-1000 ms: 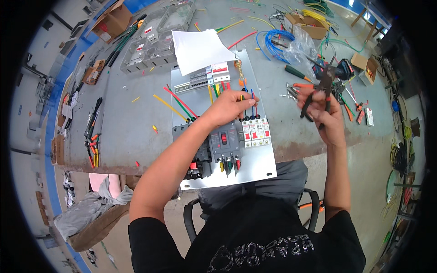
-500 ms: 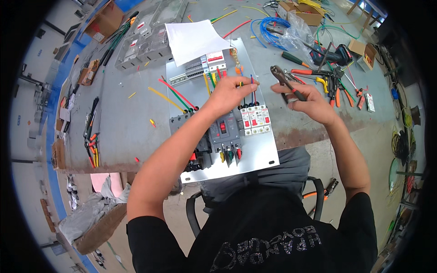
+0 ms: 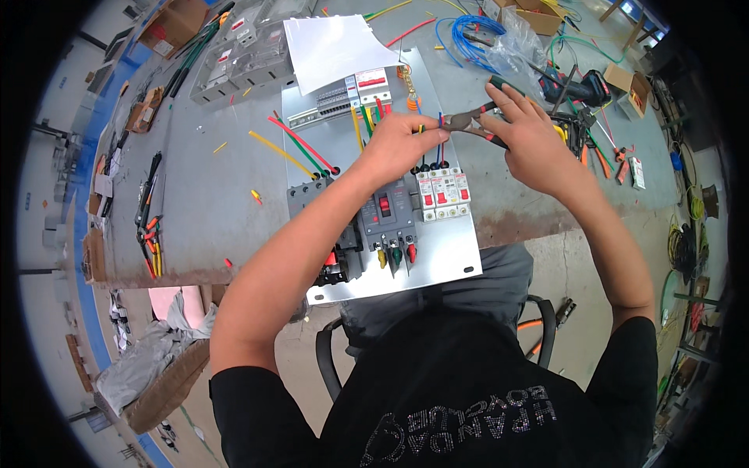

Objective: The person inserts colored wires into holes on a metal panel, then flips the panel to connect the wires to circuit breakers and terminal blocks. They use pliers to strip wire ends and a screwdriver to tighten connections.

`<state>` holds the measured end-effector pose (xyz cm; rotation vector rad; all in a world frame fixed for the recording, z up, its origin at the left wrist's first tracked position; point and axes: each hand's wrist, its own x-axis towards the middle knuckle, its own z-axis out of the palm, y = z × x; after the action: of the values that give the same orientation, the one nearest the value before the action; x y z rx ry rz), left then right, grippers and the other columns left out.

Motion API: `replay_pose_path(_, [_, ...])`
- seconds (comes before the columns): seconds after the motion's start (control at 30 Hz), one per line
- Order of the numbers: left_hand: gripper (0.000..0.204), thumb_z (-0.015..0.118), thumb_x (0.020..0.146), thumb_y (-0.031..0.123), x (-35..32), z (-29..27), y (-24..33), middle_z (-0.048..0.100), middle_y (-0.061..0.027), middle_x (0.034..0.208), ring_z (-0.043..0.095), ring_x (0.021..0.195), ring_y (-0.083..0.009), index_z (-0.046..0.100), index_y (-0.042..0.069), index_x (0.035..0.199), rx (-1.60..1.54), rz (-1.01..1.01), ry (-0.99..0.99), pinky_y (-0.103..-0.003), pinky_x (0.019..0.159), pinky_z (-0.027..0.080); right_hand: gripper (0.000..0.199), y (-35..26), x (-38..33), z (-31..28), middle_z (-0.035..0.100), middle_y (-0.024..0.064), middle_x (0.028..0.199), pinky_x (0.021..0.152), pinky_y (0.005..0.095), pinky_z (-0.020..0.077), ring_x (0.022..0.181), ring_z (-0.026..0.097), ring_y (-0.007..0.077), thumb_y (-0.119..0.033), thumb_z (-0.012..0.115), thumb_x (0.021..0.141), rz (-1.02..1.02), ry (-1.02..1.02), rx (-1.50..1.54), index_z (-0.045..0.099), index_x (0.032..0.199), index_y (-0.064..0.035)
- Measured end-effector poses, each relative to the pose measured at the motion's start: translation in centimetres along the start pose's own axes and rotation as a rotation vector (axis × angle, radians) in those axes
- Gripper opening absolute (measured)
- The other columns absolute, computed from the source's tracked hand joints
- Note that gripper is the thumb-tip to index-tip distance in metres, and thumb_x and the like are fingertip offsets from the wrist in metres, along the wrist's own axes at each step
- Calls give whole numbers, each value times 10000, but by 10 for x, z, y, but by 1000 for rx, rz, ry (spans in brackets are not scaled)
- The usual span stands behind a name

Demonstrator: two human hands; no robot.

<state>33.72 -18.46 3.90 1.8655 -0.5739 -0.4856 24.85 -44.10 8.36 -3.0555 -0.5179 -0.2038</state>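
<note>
Blue wire (image 3: 439, 149) was pinched in the left hand (image 3: 398, 144), its tip beside pliers (image 3: 463, 122) gripped by the right hand (image 3: 532, 140).

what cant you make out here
- Head: some wires, partly hidden by the left grip.
- Head: handles of the pliers, partly covered by the right grip.
- Head: part of the plate, under the paper.
- Head: print on the breakers, too small.
- Head: box behind the bag, cut by the top edge.
</note>
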Motion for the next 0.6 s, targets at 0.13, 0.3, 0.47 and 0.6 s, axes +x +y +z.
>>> replay_pose_path(0.13, [229, 760, 1028, 266, 1, 0, -4, 597, 77, 707, 470, 604, -28, 852, 64, 1081, -43, -6, -2, -251, 547, 382, 569, -2, 6, -7, 405, 192, 1708, 1199, 692, 378, 1607, 341, 409, 54, 632, 888, -21, -36, -55, 666, 1432, -108])
replay_pose_path(0.3, [257, 755, 1036, 267, 0, -1, 3, 654, 59, 775, 534, 714, -31, 847, 40, 1114, -35, -40, -29, -251, 651, 441, 597, 5, 8, -15, 403, 185, 1716, 1206, 646, 395, 1599, 362, 397, 56, 630, 887, -25, -74, 8, 655, 1461, -105])
replay_pose_path(0.47, [294, 744, 1045, 266, 3, -3, 1, 770, -4, 972, 627, 922, -61, 833, 5, 1146, -26, -82, -62, -270, 859, 511, 620, 0, 12, -22, 402, 180, 1723, 1197, 629, 407, 1597, 371, 391, 68, 629, 880, -15, -68, -108, 648, 1474, -109])
replay_pose_path(0.6, [291, 735, 1051, 261, 4, -1, -3, 792, -21, 1015, 648, 944, -70, 832, 7, 1153, -35, -39, -57, -275, 883, 520, 630, -2, 9, -19, 411, 178, 1717, 1187, 624, 417, 1596, 372, 389, 72, 640, 874, -24, -51, -146, 646, 1478, -110])
